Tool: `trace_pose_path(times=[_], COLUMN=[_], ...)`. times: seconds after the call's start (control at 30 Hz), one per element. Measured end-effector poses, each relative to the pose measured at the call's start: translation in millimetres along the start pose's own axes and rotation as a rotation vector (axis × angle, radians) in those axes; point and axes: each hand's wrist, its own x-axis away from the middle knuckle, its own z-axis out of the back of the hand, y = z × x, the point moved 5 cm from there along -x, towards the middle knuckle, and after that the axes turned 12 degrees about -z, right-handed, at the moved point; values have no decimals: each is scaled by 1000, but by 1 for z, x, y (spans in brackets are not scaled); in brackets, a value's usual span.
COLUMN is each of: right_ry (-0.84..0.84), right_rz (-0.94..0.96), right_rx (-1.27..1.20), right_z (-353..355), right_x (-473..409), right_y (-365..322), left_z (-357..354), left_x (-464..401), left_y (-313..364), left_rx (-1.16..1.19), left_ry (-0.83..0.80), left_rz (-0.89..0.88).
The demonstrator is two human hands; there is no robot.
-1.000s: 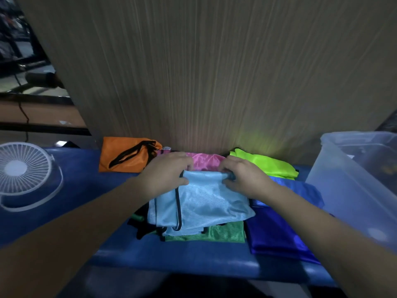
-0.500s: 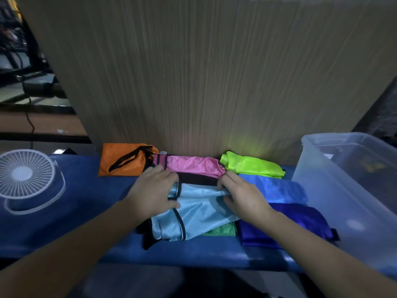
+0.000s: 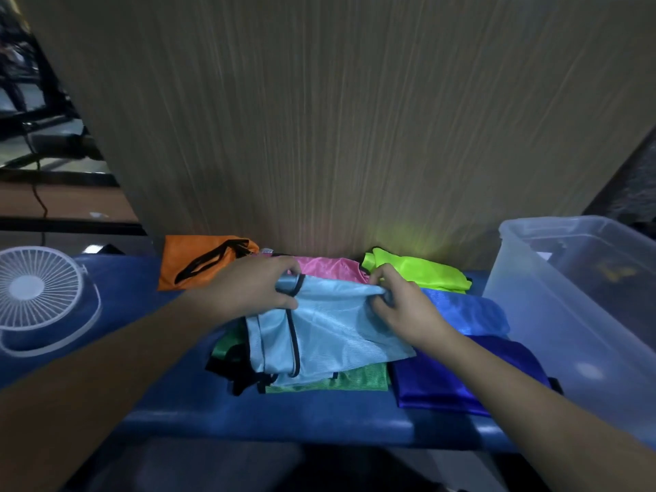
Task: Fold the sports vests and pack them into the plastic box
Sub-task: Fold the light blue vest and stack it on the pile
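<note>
A light blue vest (image 3: 330, 332) with black trim lies on the blue table, on top of a green vest (image 3: 355, 381). My left hand (image 3: 255, 289) pinches its far left corner and my right hand (image 3: 397, 307) pinches its far right corner, holding that far edge a little off the pile. Behind it lie an orange vest (image 3: 198, 261), a pink vest (image 3: 330, 268) and a neon yellow vest (image 3: 419, 271). To the right are a mid-blue vest (image 3: 465, 310) and a dark blue vest (image 3: 461, 378). The clear plastic box (image 3: 525, 292) stands at the right edge.
A white desk fan (image 3: 39, 296) sits on the table's left part. A tall wooden panel (image 3: 319, 118) rises right behind the vests. The blue table's front edge (image 3: 284, 424) runs just below the pile.
The far edge of the light blue vest, pressed flat half a second ago, is now lifted between both hands.
</note>
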Motion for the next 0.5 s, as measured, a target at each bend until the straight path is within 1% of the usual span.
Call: trace_pose_path(times=[0.1, 0.17, 0.23, 0.3, 0.37, 0.43, 0.5], right_ry=[-20, -27, -10, 27, 57, 94, 74], right_rz=[-38, -20, 12, 88, 220, 337, 381], right_rx=[-36, 12, 144, 322, 430, 493, 537], right_z=[-2, -5, -8, -11, -14, -15, -20], right_x=[-6, -7, -6, -2, 8, 18, 25], right_y=[3, 4, 10, 15, 14, 14, 16], left_z=[7, 9, 4, -7, -19, -30, -41], left_x=[-16, -22, -23, -16, -2, 13, 28], left_y=[-1, 3, 10, 18, 25, 26, 22], left_rx=[-32, -161, -325, -409, -447, -451, -456], left_ry=[-10, 44, 142, 220, 293, 315, 297], left_rz=[-107, -209, -343, -431, -507, -548, -554])
